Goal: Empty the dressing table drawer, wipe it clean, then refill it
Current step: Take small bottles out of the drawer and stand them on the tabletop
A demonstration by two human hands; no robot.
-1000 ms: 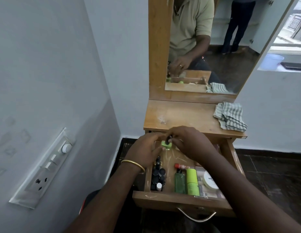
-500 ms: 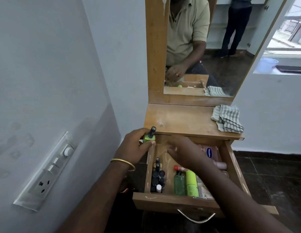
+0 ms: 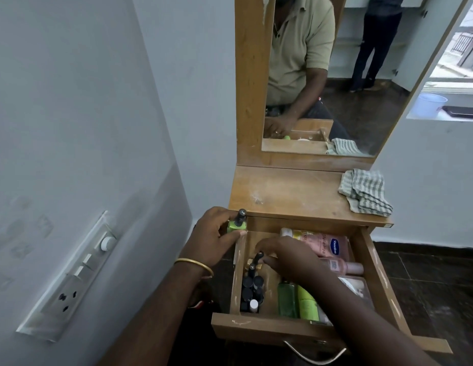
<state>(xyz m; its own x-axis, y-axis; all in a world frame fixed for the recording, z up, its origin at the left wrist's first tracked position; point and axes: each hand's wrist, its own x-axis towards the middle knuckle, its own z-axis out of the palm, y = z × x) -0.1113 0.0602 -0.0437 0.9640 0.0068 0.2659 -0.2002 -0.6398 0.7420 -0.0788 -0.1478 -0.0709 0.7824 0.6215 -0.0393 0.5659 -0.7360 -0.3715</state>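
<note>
Gripping a green nail polish bottle (image 3: 237,226) in the left hand (image 3: 213,240), fingers curled round it, holding it upright at the front left corner of the dressing table top (image 3: 296,191). Reaching into the open drawer (image 3: 282,330) with the right hand (image 3: 288,257), fingertips pinching the black cap of another small bottle (image 3: 258,257) above a cluster of dark-capped bottles (image 3: 252,291). Lying beside them, a dark green bottle (image 3: 286,299), a lime tube (image 3: 306,305) and a pink lotion bottle (image 3: 322,243). Resting on the tabletop's right end, a striped cloth (image 3: 364,192).
</note>
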